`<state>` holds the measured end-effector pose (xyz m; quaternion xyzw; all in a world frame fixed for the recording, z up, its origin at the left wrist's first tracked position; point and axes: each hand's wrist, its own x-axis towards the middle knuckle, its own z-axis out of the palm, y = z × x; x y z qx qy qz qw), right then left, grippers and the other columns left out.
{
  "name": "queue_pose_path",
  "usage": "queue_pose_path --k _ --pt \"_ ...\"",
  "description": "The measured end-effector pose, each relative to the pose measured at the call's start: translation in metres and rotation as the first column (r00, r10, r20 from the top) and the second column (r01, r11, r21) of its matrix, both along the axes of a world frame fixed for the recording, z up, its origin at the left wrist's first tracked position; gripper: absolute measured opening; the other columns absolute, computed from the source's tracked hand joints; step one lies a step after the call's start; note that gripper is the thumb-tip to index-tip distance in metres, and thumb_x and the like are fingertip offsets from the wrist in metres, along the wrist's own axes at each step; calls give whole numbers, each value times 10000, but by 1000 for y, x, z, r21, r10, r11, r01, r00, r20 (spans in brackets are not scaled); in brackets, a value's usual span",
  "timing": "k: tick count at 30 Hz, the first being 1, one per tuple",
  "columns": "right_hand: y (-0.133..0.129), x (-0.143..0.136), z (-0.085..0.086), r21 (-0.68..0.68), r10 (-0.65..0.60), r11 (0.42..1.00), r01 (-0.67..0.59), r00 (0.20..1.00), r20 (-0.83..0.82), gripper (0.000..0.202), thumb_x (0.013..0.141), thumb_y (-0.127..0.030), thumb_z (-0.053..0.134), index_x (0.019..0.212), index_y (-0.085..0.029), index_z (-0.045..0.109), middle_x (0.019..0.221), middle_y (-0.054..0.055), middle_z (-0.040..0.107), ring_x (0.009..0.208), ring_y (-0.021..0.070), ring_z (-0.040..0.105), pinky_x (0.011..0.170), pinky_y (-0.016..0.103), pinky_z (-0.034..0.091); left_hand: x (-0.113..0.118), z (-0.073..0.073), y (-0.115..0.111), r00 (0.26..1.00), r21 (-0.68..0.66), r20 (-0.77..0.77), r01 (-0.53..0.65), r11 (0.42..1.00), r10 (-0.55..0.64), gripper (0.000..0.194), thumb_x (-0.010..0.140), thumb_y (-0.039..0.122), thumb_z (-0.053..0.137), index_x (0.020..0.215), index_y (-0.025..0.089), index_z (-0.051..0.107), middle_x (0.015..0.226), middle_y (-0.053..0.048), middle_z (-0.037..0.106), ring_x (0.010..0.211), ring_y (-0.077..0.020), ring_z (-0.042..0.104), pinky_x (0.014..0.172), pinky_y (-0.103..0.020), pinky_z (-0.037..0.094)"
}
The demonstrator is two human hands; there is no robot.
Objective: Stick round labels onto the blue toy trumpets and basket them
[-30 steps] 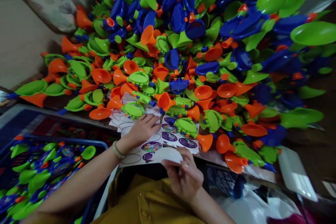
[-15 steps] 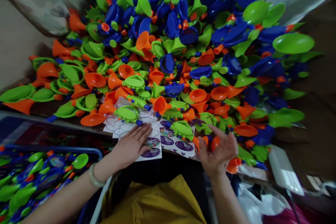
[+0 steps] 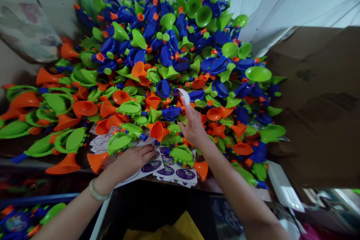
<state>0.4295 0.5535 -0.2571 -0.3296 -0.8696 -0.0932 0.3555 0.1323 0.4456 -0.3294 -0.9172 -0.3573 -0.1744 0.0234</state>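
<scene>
My left hand (image 3: 137, 160) lies flat over the sticker sheets (image 3: 152, 165), its fingers stretched out and partly in shadow. A green toy trumpet (image 3: 120, 141) with an orange bell lies just beyond it. Out over the pile reaches my right hand (image 3: 194, 124), with an oval sticker (image 3: 184, 96) at its fingertips. The sticker's white back faces me, and a purple edge shows at its left. Another green toy trumpet (image 3: 182, 154) rests on the purple printed sheets (image 3: 184, 174), between my two arms.
A big heap of blue toy trumpets (image 3: 165, 56) with green bells rises at the back. A crate (image 3: 42, 198) of similar toys stands at lower left. To the right are a cardboard box (image 3: 317, 108) and a white device (image 3: 284, 185).
My view has tilted up, showing more wall and the box. My right hand has reached forward over the pile with the sticker. My left hand stays on the sheets.
</scene>
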Motion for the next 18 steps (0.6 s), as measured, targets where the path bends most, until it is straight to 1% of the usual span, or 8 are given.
queue_pose_path --k 4,7,10,11,13,15,17,18 --pt "47 -34 -5 -95 78 993 -65 987 142 755 1019 -7 489 1726 -241 366 1781 238 477 1603 349 565 1342 735 359 6 10 -22 996 41 85 -17 999 14 528 977 -51 545 1384 193 776 1333 -145 843 1225 -279 829 1020 -380 689" --pt "64 -41 -2 -150 112 985 -85 977 180 848 985 29 460 1771 -246 299 1791 236 466 1579 348 594 1321 720 400 15 21 -39 925 89 379 -69 994 31 448 1026 32 606 1390 229 780 1302 -97 863 1166 -237 848 1028 -324 685" --pt "55 -38 13 -148 144 981 -123 979 141 1057 997 -31 555 1820 -245 -75 1832 279 358 1630 367 529 1312 669 441 33 33 -52 662 -95 725 -177 980 189 414 1048 114 692 1414 288 775 1300 -65 868 1137 -218 858 1032 -300 687" --pt "45 -37 21 -133 182 977 -169 978 97 1129 1017 -71 587 1794 -275 -207 1858 281 291 1614 366 545 1304 658 459 41 37 -55 537 -220 801 -147 964 265 427 1053 155 718 1451 303 753 1352 -72 851 1180 -231 848 1037 -317 692" --pt "13 -41 37 -104 316 943 -317 948 -31 1204 1059 -153 630 1734 -376 -342 1888 247 218 1498 337 651 1250 622 536 57 43 -58 269 -413 881 39 910 388 509 1032 257 790 1527 320 688 1512 -102 772 1320 -283 795 1061 -385 700" --pt "-26 -48 51 -139 449 875 -464 885 -125 1168 1068 -165 635 1754 -428 -273 1816 193 398 1365 296 730 1150 543 633 70 47 -58 46 -476 877 219 852 479 592 964 367 881 1515 305 677 1590 -131 714 1402 -341 744 1105 -470 685" --pt "-63 -55 61 -194 490 835 -514 857 -160 1070 1055 -134 619 1803 -423 -90 1586 133 654 1267 276 766 1087 494 676 78 48 -58 -68 -532 823 257 807 564 563 902 460 930 1396 265 741 1494 -137 769 1357 -367 764 1166 -529 643" --pt "-78 -57 63 -204 489 831 -518 854 -178 1050 1048 -112 607 1809 -425 -46 1504 113 706 1249 273 773 1078 494 683 80 48 -59 -94 -572 791 240 784 605 526 898 498 925 1334 247 770 1413 -132 805 1321 -369 778 1193 -542 619"
